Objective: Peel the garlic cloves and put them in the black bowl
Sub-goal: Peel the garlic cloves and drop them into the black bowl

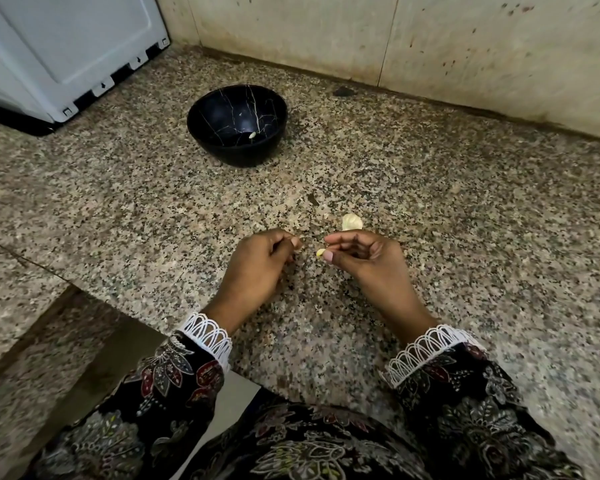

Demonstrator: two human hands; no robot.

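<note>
Right hand [357, 254] pinches a garlic clove [320, 252] over the counter [465, 209]; left hand [260, 258] curls, fingers holding nothing visible; black bowl [237, 124] beyond.

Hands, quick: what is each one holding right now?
Left hand: fingers curled and pinched, but whether it holds anything cannot be told.
Right hand: pinching a garlic clove.

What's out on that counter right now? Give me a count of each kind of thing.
Garlic cloves: 2, one in the black bowl, one pinched in the right hand
Bowls: 1
Loose garlic skins on the counter: 1
Total: 4
</note>
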